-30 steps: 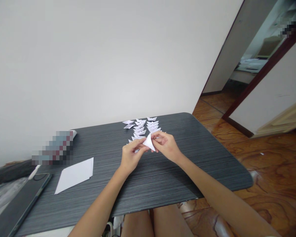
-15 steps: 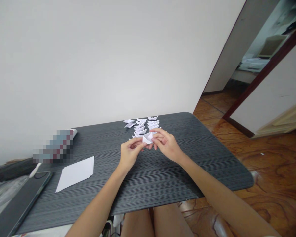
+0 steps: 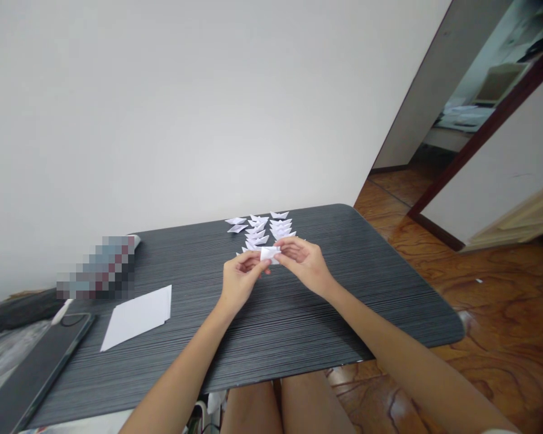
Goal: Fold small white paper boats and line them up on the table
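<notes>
Both of my hands pinch one small folded white paper piece (image 3: 270,253) just above the dark striped table (image 3: 344,283). My left hand (image 3: 239,282) grips its left end with closed fingers. My right hand (image 3: 304,263) grips its right end the same way. Right behind my hands, several small folded white paper pieces (image 3: 265,229) lie in rows on the table.
A stack of white paper sheets (image 3: 138,316) lies at the table's left. A dark flat device (image 3: 31,377) sits at the near left corner, with a blurred object (image 3: 97,268) behind it. A white wall stands close behind the table. To the right are wooden floor and a doorway.
The paper piece between my fingers has gone from a larger pointed triangle to a smaller, flatter fold. My hands have risen slightly toward the rows.
</notes>
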{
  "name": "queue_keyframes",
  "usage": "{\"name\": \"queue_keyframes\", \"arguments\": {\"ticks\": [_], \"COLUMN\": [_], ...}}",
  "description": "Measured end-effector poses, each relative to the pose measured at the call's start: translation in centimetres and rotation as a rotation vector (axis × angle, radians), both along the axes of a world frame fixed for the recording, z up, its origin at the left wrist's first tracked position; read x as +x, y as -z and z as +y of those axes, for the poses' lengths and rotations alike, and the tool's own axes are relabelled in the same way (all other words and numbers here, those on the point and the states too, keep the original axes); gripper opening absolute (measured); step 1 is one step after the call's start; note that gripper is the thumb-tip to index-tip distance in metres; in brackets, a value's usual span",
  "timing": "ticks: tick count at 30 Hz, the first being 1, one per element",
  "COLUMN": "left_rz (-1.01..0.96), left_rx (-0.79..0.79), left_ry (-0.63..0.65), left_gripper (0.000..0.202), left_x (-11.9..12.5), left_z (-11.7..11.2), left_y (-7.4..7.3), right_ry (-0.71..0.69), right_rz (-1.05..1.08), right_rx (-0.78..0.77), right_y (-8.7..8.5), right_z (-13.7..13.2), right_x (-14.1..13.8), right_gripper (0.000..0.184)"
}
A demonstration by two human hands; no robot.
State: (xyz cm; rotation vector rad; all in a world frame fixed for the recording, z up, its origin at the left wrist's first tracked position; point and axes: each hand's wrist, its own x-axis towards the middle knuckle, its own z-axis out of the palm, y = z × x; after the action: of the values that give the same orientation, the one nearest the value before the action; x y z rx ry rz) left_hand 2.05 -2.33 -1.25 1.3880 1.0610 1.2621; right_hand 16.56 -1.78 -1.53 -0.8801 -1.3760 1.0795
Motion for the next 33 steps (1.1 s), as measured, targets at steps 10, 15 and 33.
{"name": "queue_keyframes", "arguments": {"ticks": [10,15,33], "left_rz": [0.100,0.175,0.162], "left_rx": [0.083,0.158,0.134], "left_ry": [-0.036,-0.088,-0.032], "left_gripper": [0.023,0.019,0.025], "left_x": [-0.12,-0.11,-0.05], "left_z": [0.07,0.07,0.07], "left_y": [0.42,0.45,0.75], "right_ry": [-0.076,-0.081,-0.037], "right_rz": [0.092,0.083,0.042], "right_rx": [-0.185,-0.184,-0.168], "right_y": [-0.34,-0.33,0.11], "right_z": [0.35,0.24,0.30], "right_x": [0.21,0.03,0.20], "right_gripper": [0.024,0.025,0.017]}}
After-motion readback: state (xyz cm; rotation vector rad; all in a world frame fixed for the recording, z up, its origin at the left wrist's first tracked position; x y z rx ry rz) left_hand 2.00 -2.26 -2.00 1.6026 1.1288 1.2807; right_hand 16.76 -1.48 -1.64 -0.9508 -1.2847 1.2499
